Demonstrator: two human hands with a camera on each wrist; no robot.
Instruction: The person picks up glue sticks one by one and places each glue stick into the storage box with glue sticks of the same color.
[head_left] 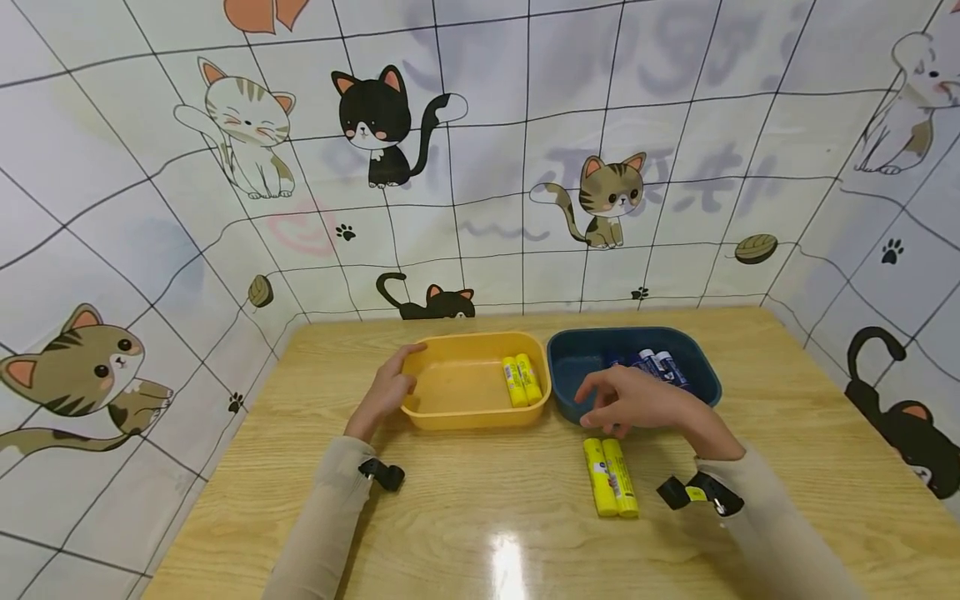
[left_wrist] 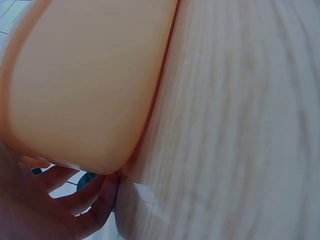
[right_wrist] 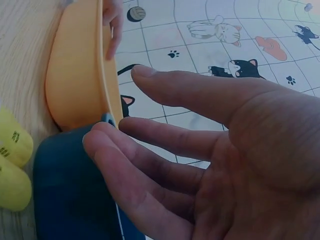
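My left hand holds the left end of a yellow bin, its thumb over the rim and its other fingers along the outside. Two yellow glue sticks lie side by side at the right end inside that bin. Over the near rim of a dark blue bin hovers my right hand, fingers loosely bent and nothing between them. Blue glue sticks with white ends lie in the blue bin, partly hidden by this hand. Just below it, two more yellow glue sticks rest on the table.
Both bins stand next to each other towards the back of the wooden table. A white wall covering with cartoon cats encloses the back and sides. Each wrist wears a black strap with a small camera.
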